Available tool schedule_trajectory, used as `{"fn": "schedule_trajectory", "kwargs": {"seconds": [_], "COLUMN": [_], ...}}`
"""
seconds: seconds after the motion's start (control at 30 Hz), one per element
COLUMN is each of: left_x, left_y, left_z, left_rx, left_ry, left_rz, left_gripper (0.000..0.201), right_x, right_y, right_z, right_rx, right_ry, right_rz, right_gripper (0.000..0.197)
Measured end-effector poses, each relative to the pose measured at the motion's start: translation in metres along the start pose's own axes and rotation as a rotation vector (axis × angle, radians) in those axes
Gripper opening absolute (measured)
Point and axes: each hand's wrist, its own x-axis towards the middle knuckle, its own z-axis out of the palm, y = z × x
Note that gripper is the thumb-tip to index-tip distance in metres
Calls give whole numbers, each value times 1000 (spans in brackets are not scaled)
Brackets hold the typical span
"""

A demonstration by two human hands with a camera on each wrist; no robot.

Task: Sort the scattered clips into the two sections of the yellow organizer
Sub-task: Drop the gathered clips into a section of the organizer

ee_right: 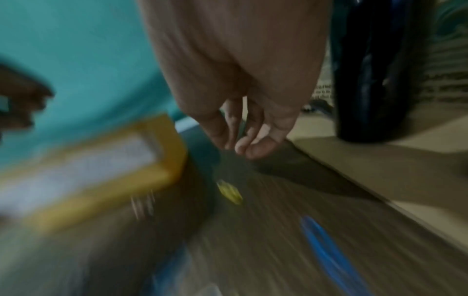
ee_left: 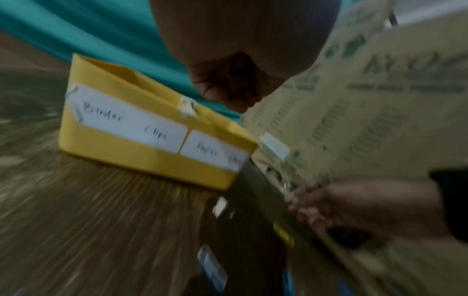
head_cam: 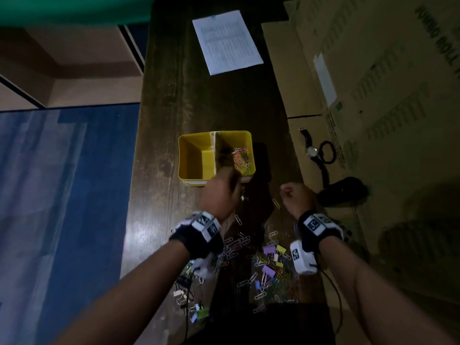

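The yellow organizer [head_cam: 196,138] stands mid-table with two sections. Its left section lies bare, and coloured paper clips [head_cam: 240,158] fill the right one. White labels [ee_left: 131,122] on its front [ee_left: 142,156] read binder clips and paper clips. My left hand [head_cam: 221,192] hovers, blurred, at the front rim of the right section, fingers curled [ee_left: 225,90], with no clip showing in them. My right hand [head_cam: 295,196] is a loose fist to the organizer's right, fingertips [ee_right: 243,144] meeting the thumb. Scattered paper and binder clips [head_cam: 249,257] lie between my wrists.
A printed sheet [head_cam: 227,42] lies at the far end of the dark wooden table [head_cam: 174,95]. Cardboard boxes [head_cam: 373,95] run along the right side, carrying a wristwatch [head_cam: 311,151], a black hair tie [head_cam: 328,151] and a dark object [head_cam: 343,191]. Blue floor [head_cam: 62,195] lies left.
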Motion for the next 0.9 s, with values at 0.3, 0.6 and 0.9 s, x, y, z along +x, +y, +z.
{"fn": "schedule_trajectory", "kwargs": {"seconds": [0.3, 0.6, 0.9], "left_x": [-50, -40, -49], "left_y": [-50, -48, -58], "left_z": [62, 68, 46], "left_rx": [511, 558, 73], "left_ry": [-566, -662, -551], "left_rz": [220, 245, 3], "left_gripper": [37, 44, 40], "right_x": [-31, -52, -57], "right_y": [30, 52, 49], "right_z": [30, 16, 8], "right_rx": [-544, -534, -463], "right_ry": [8, -63, -308], "right_rz": [-438, -428, -496], "right_gripper": [10, 54, 58]}}
